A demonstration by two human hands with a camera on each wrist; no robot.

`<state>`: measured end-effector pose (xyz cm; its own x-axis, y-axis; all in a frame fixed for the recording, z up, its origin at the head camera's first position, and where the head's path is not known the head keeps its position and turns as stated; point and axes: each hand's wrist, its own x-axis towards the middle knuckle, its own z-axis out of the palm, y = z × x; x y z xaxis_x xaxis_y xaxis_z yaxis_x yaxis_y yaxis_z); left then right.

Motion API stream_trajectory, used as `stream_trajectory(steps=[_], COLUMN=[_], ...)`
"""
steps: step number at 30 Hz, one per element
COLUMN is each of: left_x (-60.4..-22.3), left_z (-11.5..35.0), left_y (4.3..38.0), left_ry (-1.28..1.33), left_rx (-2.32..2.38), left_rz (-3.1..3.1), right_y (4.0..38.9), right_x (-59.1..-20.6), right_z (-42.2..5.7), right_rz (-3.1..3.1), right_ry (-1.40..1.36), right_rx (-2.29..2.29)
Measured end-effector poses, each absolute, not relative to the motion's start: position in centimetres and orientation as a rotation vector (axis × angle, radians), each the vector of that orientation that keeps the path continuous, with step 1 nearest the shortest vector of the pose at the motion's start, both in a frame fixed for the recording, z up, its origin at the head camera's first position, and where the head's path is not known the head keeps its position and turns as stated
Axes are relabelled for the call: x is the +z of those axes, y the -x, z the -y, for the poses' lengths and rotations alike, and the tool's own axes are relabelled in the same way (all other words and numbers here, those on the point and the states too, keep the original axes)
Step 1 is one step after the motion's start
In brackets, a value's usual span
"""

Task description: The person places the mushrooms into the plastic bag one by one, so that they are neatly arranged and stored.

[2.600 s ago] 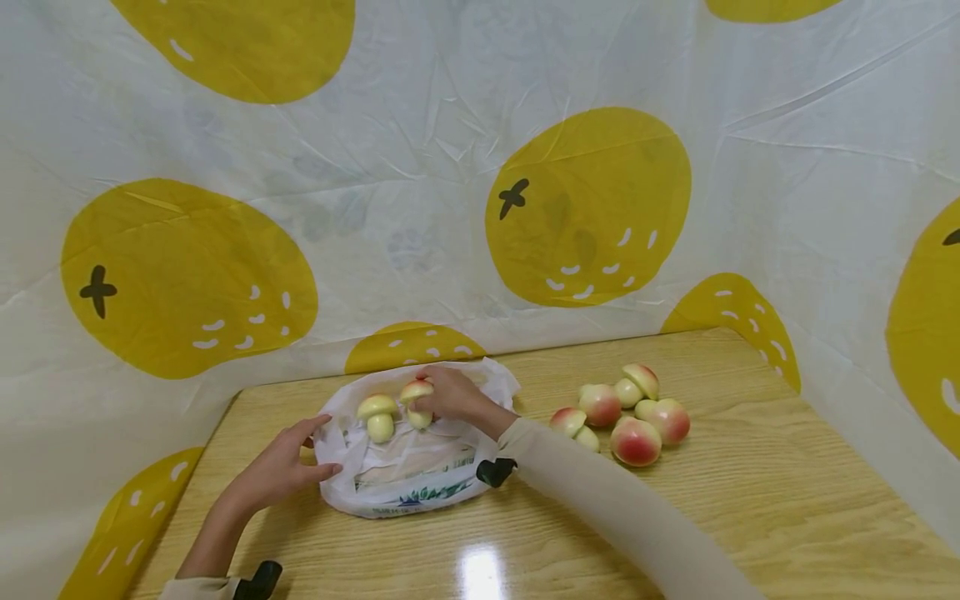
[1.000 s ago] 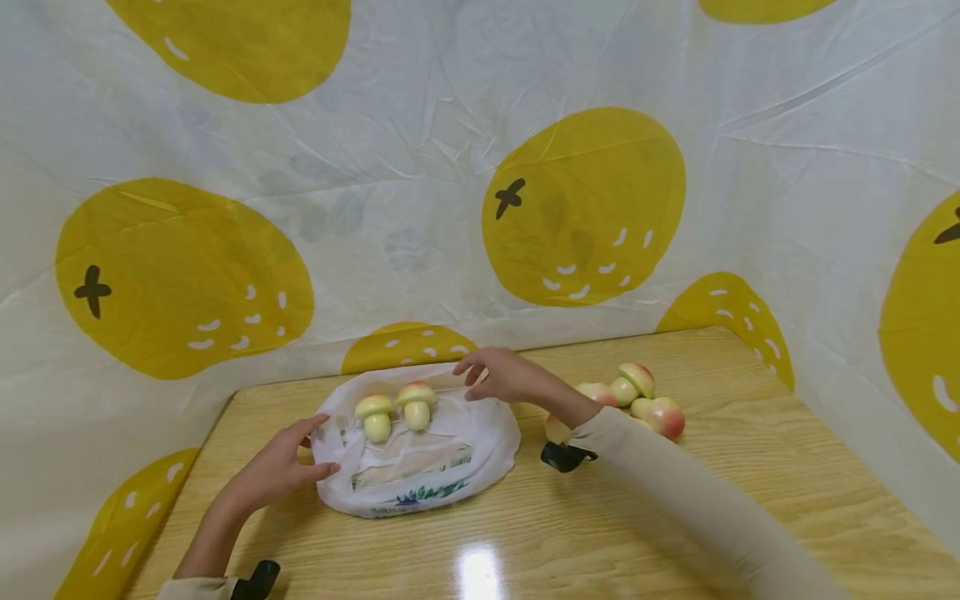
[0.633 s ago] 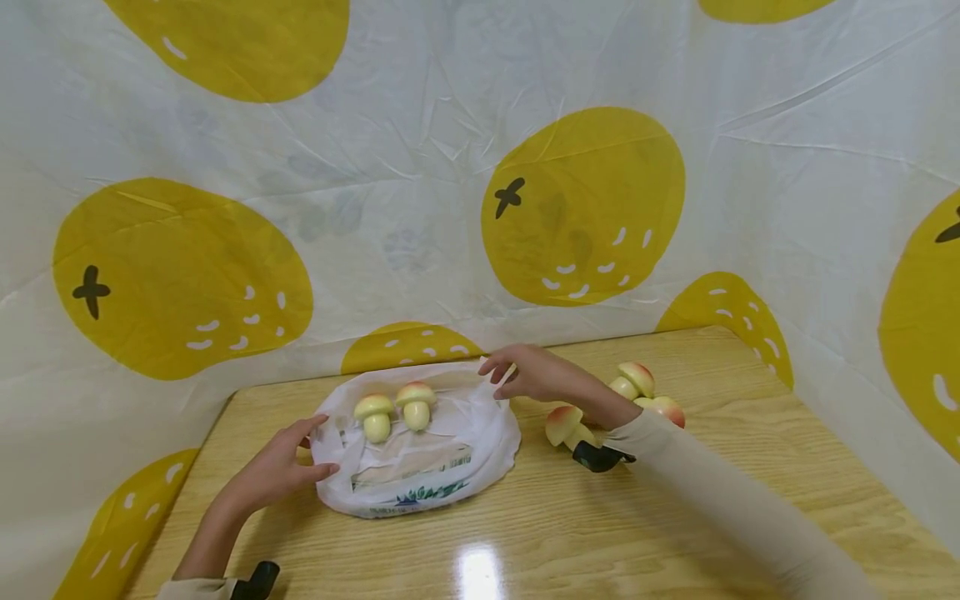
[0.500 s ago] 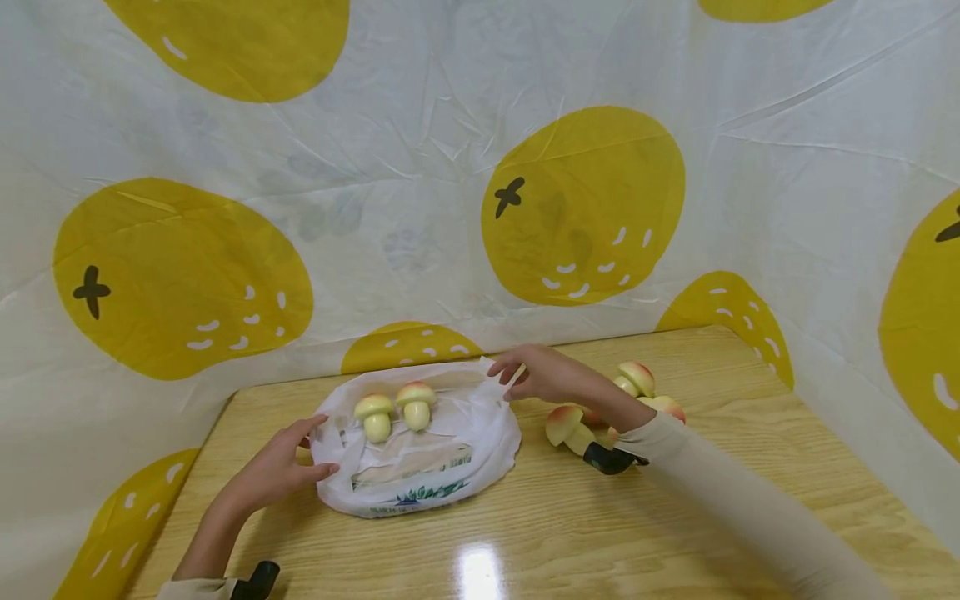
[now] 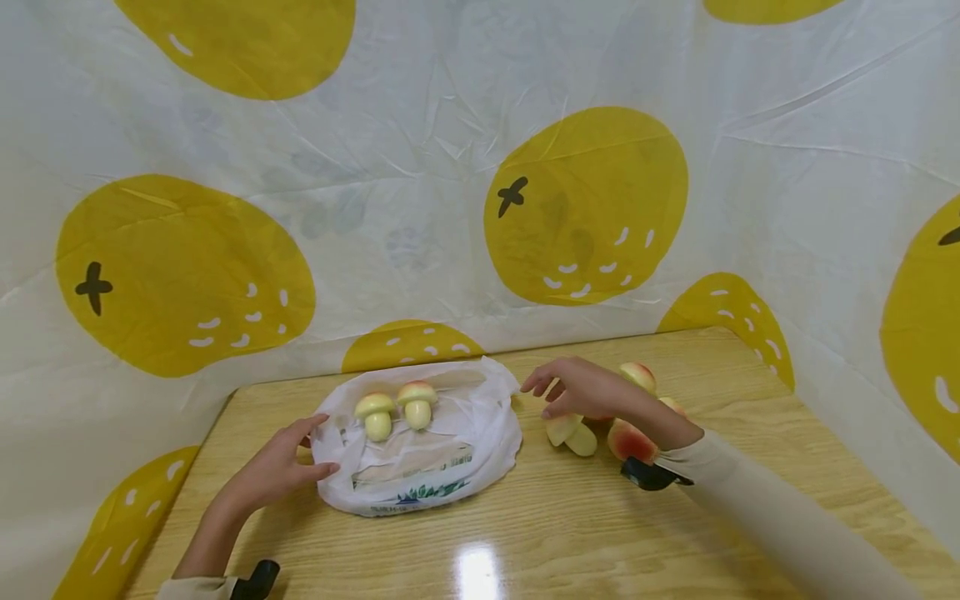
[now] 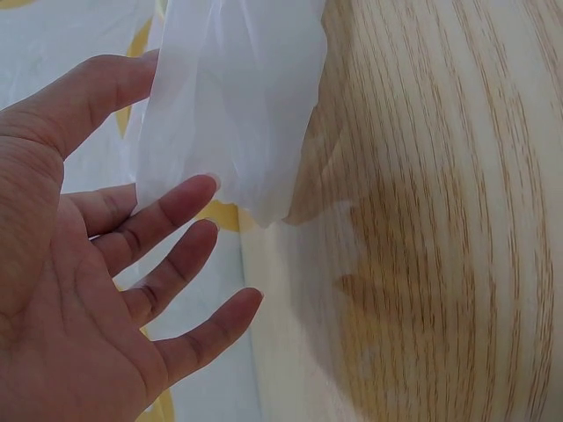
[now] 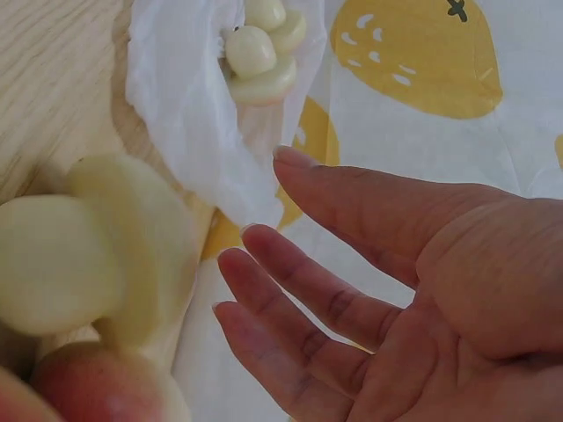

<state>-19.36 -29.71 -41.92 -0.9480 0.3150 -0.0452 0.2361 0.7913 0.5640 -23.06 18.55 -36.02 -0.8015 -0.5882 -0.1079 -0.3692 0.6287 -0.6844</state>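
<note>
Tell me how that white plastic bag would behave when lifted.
The white plastic bag would probably sag and fold, since its thin-looking sides are creased. The two mushroom-shaped pieces within its rim may roll together, being rounded and ungripped.

A wood-grained table (image 5: 360,558) carries a white plastic bag (image 5: 493,442) left of its middle and near the back edge, the mouth spread wide and green print along the side that faces the front. Between the bag and the right edge, a toy mushroom (image 5: 572,436) lies on its side, stem aimed toward the front right, with a red-blushed toy fruit (image 5: 627,443) just beside it, partly hidden. Nearer the back right corner are a second toy mushroom (image 5: 638,376), its red-tinged cap showing, and another reddish piece (image 5: 673,406), mostly covered from sight.
</note>
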Motion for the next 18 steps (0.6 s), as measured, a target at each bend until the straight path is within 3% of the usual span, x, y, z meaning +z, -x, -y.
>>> stream_trajectory(steps=[18], left_x=[-42.0], left_z=[29.8], left_y=[19.4], left_ry=[-0.445], left_rx=[0.85], left_rz=[-2.865], right_y=[20.9], right_x=[-37.0], right_z=[-21.2], right_rz=[-2.718], right_ry=[0.857], right_rx=[-0.791])
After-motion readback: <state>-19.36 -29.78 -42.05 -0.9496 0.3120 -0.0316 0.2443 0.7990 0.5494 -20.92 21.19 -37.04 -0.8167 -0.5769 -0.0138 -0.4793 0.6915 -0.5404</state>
